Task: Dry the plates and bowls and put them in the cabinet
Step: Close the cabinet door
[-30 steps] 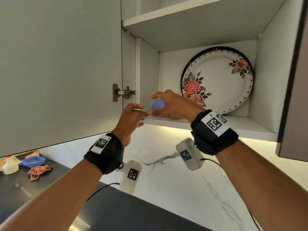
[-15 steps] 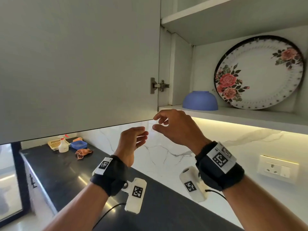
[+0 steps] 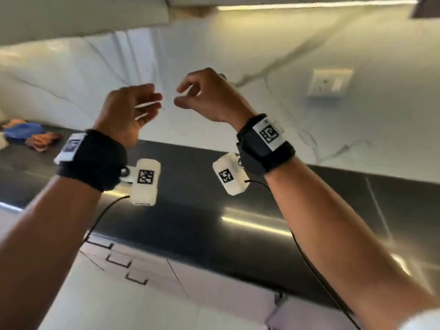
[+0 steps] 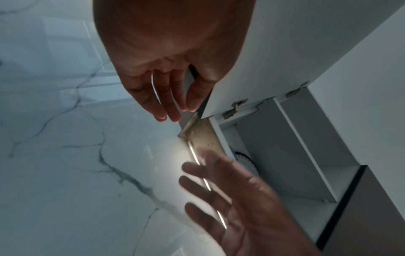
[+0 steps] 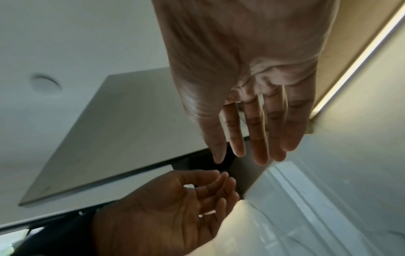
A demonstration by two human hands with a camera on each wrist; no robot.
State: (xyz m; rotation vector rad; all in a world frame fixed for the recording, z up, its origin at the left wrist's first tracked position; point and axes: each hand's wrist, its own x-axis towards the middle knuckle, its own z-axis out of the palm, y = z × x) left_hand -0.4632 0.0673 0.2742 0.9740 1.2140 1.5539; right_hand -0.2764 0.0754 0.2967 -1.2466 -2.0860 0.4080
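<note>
both hands are hanging empty in the middle of the head view, below the cabinet (image 3: 83, 17) whose underside runs along the top of the frame. the left hand (image 3: 128, 110) is showing a loose, relaxed grip with fingers gently curved and pinching nothing; the right hand (image 3: 209, 96) is the same, fingers slack and apart from the left. in the left wrist view a sliver of a patterned plate (image 4: 246, 162) is standing inside the open cabinet, right of centre; no bowl is showing in any view.

the step in hand looks like going for the next dish. the dark worktop (image 3: 202, 210) is crossing the middle of the frame, with a blurred pile of cloth (image 3: 38, 139) at its far left edge. doing this well probably means lowering both hands clear of the cabinet door's bottom edge, taking up the cloth first, then wiping each piece fully before lifting it.
</note>
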